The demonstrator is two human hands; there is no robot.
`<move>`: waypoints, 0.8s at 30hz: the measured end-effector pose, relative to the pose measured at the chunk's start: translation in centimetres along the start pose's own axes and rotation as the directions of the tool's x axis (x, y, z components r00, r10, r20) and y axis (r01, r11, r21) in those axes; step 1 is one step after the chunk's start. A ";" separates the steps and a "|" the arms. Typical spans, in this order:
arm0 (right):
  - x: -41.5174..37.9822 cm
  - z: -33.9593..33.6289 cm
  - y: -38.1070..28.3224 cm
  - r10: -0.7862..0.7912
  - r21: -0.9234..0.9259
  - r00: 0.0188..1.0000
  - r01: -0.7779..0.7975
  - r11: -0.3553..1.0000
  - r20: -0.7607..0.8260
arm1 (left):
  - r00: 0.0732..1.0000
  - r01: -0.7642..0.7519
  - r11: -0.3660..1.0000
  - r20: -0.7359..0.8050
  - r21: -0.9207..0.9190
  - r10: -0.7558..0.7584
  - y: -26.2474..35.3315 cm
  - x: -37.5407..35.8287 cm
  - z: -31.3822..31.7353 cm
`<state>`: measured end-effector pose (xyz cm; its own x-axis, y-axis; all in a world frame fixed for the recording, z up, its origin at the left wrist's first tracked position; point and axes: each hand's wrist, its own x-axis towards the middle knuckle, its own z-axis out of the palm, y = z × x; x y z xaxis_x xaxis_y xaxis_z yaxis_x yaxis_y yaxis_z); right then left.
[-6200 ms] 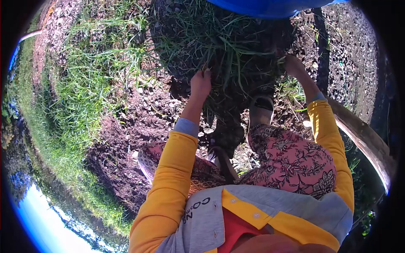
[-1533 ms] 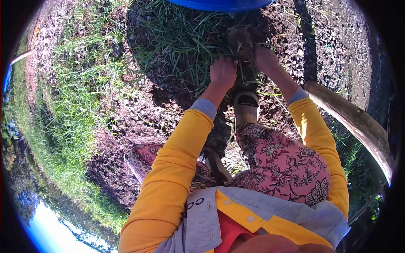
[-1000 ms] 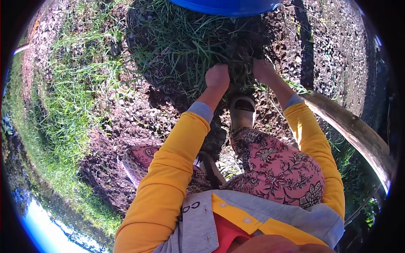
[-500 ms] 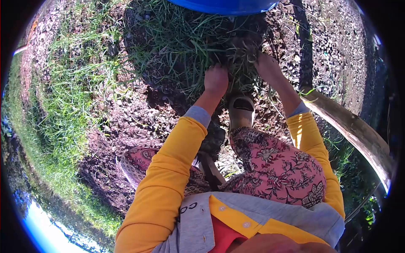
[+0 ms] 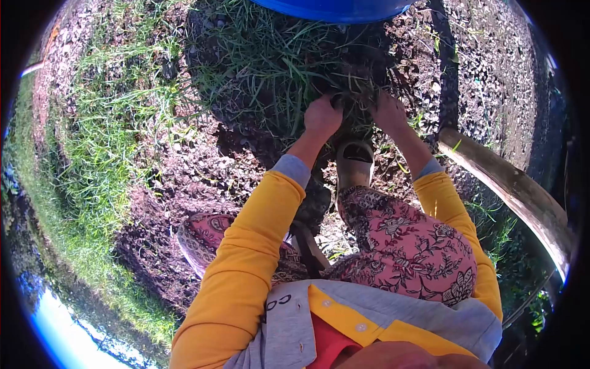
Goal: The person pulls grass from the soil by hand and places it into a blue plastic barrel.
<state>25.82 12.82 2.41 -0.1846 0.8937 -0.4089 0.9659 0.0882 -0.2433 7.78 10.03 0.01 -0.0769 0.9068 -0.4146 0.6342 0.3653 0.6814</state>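
Note:
My left hand (image 5: 324, 115) is closed at the near edge of a shaded patch of green grass (image 5: 264, 67), its fingers curled in among the blades. Just to its right, my right hand (image 5: 389, 112) grips a darker, drier-looking tuft of grass (image 5: 356, 89) with soil around it. Only a small gap parts the two hands. Shadow and blades hide the fingertips, so the exact hold is hard to see. Below the hands is my shoe (image 5: 356, 161), on loose soil.
A blue rounded container (image 5: 335, 9) stands at the top, beyond the grass. On the right a wooden log (image 5: 504, 184) slants across the ground. Brighter grass (image 5: 104, 141) grows on the left, beside brown soil with stones and leaf litter (image 5: 184, 166).
My left hand has moved slightly right, closer to the right hand. My right hand has come slightly down and stays at the tuft. The view has shifted a little.

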 end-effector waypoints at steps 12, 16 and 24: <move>-0.6 0.1 0.9 -0.119 0.152 0.913 0.191 0.970 -0.391 | 0.855 0.515 0.548 0.440 -0.659 -0.274 -0.3 1.0 1.0; -0.1 -4.5 0.9 -0.071 0.241 0.838 0.236 0.941 -0.541 | 0.861 0.504 0.485 0.369 -0.715 -0.351 1.7 0.7 0.5; 0.9 -0.2 2.9 0.001 0.289 0.997 0.023 0.957 -0.082 | 0.921 0.387 0.640 0.303 -0.664 -0.243 4.2 0.3 1.3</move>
<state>28.49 14.00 1.49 -0.1683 0.9267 -0.3360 0.8679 -0.0224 -0.4963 11.38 11.62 1.96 0.0085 0.6828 -0.7306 -0.1349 0.7247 0.6758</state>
